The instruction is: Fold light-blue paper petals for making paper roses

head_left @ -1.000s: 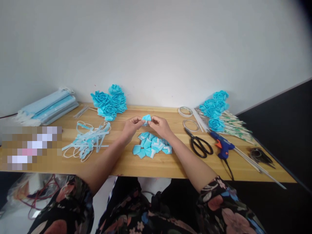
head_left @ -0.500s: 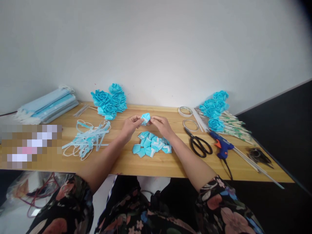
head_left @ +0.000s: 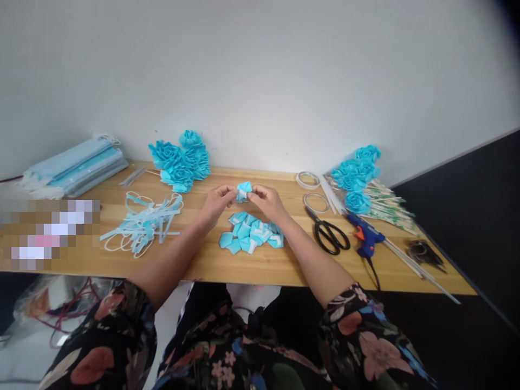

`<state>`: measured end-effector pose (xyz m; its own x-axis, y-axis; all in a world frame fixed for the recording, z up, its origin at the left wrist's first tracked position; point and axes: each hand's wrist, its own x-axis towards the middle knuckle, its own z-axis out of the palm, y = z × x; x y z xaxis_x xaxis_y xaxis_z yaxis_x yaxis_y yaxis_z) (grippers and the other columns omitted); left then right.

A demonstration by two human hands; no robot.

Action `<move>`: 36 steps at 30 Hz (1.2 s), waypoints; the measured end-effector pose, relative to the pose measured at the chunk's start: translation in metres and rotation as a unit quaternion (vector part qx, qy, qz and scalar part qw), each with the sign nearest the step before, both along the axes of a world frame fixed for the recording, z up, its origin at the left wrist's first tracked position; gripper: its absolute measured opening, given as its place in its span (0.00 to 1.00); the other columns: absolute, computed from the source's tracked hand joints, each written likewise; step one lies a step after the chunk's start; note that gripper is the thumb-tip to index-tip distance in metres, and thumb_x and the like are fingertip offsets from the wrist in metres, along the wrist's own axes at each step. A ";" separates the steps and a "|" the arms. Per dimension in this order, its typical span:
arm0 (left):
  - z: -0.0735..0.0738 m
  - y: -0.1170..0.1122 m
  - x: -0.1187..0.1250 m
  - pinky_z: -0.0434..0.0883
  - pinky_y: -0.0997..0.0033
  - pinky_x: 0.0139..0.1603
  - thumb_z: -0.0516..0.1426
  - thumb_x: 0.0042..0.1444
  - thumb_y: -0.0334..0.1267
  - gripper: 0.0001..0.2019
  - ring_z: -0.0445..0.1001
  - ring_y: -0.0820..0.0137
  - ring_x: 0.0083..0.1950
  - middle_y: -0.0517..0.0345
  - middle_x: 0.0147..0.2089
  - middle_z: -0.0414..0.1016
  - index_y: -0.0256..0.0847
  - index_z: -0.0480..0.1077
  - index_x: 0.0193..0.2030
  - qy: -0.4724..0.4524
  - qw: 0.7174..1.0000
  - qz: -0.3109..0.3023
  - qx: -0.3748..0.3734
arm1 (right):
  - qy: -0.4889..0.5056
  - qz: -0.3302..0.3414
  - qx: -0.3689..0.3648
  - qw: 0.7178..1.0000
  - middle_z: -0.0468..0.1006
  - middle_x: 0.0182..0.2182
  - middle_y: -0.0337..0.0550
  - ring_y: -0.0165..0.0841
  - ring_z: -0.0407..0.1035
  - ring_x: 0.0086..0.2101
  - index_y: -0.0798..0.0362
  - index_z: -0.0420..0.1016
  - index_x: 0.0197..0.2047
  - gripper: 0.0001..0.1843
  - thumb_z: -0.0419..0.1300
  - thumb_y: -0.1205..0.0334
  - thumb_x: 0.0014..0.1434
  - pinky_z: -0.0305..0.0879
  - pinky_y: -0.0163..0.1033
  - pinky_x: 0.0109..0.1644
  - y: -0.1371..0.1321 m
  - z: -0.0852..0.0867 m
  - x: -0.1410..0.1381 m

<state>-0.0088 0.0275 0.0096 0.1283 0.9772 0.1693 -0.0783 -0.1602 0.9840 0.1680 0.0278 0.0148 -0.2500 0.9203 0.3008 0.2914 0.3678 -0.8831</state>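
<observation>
Both hands meet above the middle of the wooden table (head_left: 268, 265). My left hand (head_left: 217, 201) and my right hand (head_left: 265, 200) pinch a small folded blue piece (head_left: 244, 190) between their fingertips, one on each side. Just below them lies a pile of several similar folded blue pieces (head_left: 251, 235).
Blue fabric roses (head_left: 181, 161) lie at the back left, more roses on sticks (head_left: 359, 179) at the back right. A stack of face masks (head_left: 73, 168) and cut straps (head_left: 140, 225) are on the left. Tape rolls (head_left: 316, 201), black scissors (head_left: 330, 234) and a blue glue gun (head_left: 365, 235) lie to the right.
The hands keep working the same blue piece, with slight finger shifts. The view has tilted a little, so everything sits slightly higher in the frame.
</observation>
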 end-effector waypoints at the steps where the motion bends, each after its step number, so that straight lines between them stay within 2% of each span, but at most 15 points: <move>1: -0.001 0.001 -0.001 0.57 0.74 0.28 0.60 0.46 0.42 0.11 0.58 0.77 0.24 0.64 0.21 0.63 0.38 0.67 0.23 0.003 1.000 0.004 0.002 | 0.001 0.007 -0.001 1.000 0.73 0.25 0.36 0.29 0.65 0.29 0.54 0.73 0.29 0.12 0.57 0.55 0.56 0.60 0.34 0.37 0.001 0.000 0.000; 4: -0.003 0.004 -0.002 0.57 0.74 0.28 0.60 0.47 0.42 0.11 0.58 0.77 0.23 0.64 0.21 0.63 0.38 0.67 0.24 0.008 0.999 0.030 0.005 | 0.030 0.018 0.001 0.999 0.77 0.30 0.38 0.30 0.70 0.33 0.54 0.75 0.36 0.12 0.56 0.56 0.57 0.63 0.36 0.41 0.001 -0.001 0.001; 6: -0.003 0.005 -0.002 0.56 0.74 0.27 0.60 0.47 0.44 0.11 0.58 0.78 0.23 0.65 0.20 0.63 0.38 0.67 0.25 0.014 0.998 0.057 0.003 | 0.047 -0.022 0.027 0.998 0.78 0.33 0.39 0.31 0.71 0.35 0.53 0.74 0.42 0.13 0.55 0.57 0.58 0.65 0.36 0.43 -0.001 0.001 -0.001; 9: -0.003 0.004 0.000 0.56 0.74 0.27 0.60 0.47 0.45 0.12 0.58 0.78 0.23 0.65 0.21 0.63 0.38 0.69 0.25 0.031 0.996 0.078 0.014 | 0.002 -0.103 0.102 0.989 0.77 0.31 0.39 0.31 0.70 0.33 0.52 0.73 0.37 0.09 0.56 0.56 0.59 0.64 0.35 0.41 -0.009 0.005 -0.005; 13: 0.001 -0.001 0.004 0.59 0.74 0.28 0.61 0.46 0.45 0.12 0.60 0.77 0.24 0.64 0.22 0.66 0.38 0.71 0.27 0.038 0.996 0.073 0.035 | -0.113 -0.103 0.148 0.977 0.75 0.27 0.38 0.31 0.68 0.31 0.51 0.73 0.30 0.10 0.55 0.58 0.60 0.61 0.35 0.39 -0.016 0.006 -0.012; 16: 0.002 -0.004 0.005 0.60 0.74 0.29 0.62 0.45 0.45 0.12 0.63 0.75 0.25 0.63 0.23 0.69 0.38 0.73 0.28 0.038 0.997 0.061 0.038 | -0.163 -0.117 0.147 0.969 0.76 0.28 0.38 0.30 0.68 0.31 0.50 0.75 0.31 0.09 0.55 0.59 0.60 0.58 0.35 0.37 -0.014 0.002 -0.012; 22: -0.002 -0.004 0.006 0.63 0.74 0.31 0.62 0.46 0.44 0.11 0.67 0.74 0.28 0.60 0.27 0.74 0.38 0.74 0.28 0.059 0.996 0.051 0.054 | -0.193 -0.125 0.131 0.964 0.76 0.28 0.36 0.30 0.67 0.32 0.50 0.74 0.31 0.08 0.58 0.57 0.59 0.55 0.34 0.36 -0.010 0.000 -0.010; 28: -0.002 -0.005 0.006 0.64 0.74 0.32 0.61 0.46 0.43 0.10 0.69 0.73 0.29 0.59 0.28 0.75 0.38 0.75 0.28 0.084 0.993 0.055 0.069 | -0.195 -0.127 0.133 0.963 0.75 0.27 0.36 0.30 0.67 0.32 0.50 0.73 0.29 0.08 0.58 0.59 0.59 0.55 0.34 0.35 -0.010 0.000 -0.011; 36: -0.002 -0.003 0.004 0.65 0.73 0.33 0.61 0.47 0.43 0.10 0.68 0.73 0.29 0.59 0.27 0.74 0.38 0.74 0.28 0.081 0.993 0.051 0.071 | -0.185 -0.114 0.136 0.967 0.77 0.29 0.37 0.30 0.68 0.33 0.50 0.75 0.32 0.07 0.57 0.62 0.59 0.57 0.34 0.37 -0.009 -0.003 -0.011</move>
